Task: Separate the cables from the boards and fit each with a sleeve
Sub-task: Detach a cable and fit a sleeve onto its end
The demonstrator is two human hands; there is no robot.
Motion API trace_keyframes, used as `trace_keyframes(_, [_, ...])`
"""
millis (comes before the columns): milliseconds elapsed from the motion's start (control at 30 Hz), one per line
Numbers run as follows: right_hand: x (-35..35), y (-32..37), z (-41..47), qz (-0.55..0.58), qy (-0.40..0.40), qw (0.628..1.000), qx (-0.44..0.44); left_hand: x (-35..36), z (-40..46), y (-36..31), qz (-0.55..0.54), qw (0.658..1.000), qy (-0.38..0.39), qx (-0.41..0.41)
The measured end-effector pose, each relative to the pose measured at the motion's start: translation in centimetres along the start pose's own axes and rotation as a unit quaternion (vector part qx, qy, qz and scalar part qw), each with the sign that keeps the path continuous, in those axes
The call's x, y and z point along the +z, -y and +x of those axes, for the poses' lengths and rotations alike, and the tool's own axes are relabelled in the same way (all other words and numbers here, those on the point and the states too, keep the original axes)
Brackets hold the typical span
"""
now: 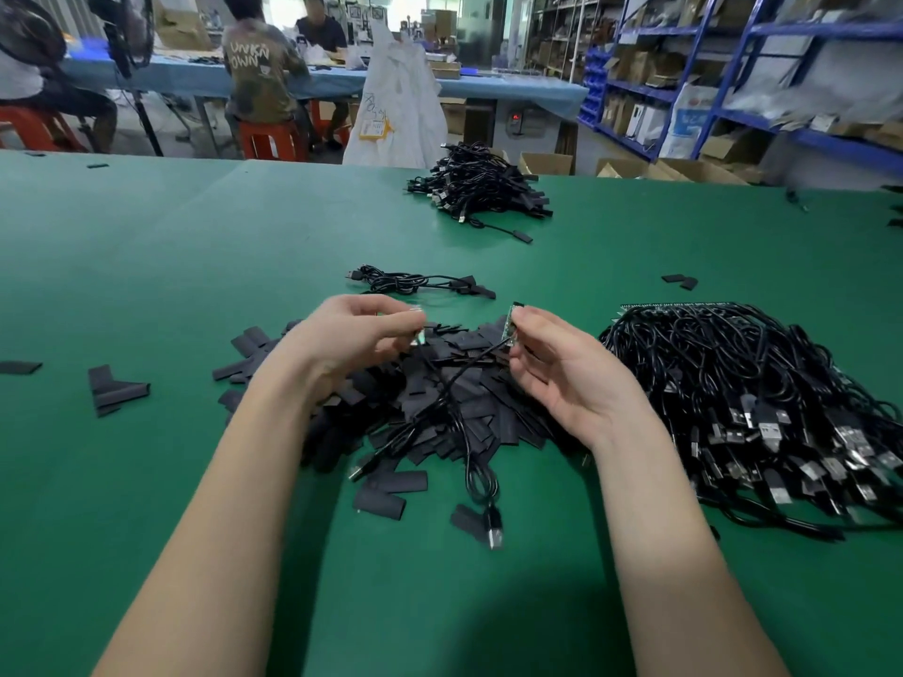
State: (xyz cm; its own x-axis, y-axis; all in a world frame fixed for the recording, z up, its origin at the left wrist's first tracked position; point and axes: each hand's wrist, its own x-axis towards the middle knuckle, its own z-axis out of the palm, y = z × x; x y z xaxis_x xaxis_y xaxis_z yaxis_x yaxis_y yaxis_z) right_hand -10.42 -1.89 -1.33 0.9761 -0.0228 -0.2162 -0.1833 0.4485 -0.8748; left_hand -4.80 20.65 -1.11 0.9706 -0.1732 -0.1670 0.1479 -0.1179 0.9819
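Pinching small boards (511, 326), both hands' fingers (391, 329).

Two hands, left (342, 334) and right (562, 368), each pinching one small circuit board above the sleeve pile (440, 398). Three cable heaps surround it. Three seated people beyond.

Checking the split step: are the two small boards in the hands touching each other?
Apart. The head view shows sleeve pile between the board in the left hand and the board in the right hand.
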Motion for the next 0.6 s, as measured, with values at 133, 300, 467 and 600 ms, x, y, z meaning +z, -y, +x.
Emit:
trace_keyframes(133, [-0.1,-0.2,0.2,-0.057,-0.028,0.998,-0.003,-0.7,0.7,0.8,0.142,0.982,-0.124,0.015])
trace_keyframes(300, [0.0,-0.5,0.5,-0.082,-0.036,0.996,-0.011,0.4,0.3,0.2,0.277,0.949,-0.15,0.032])
trace_keyframes(467, [0.4,-0.5,0.4,-0.028,0.021,0.999,0.002,0.9,-0.9,-0.9,0.291,0.955,0.003,0.06])
trace_keyframes(600, [1.3,-0.6,0.3,0.046,0.064,0.997,0.018,1.8,-2.1,-1.8,0.182,0.966,0.155,0.1])
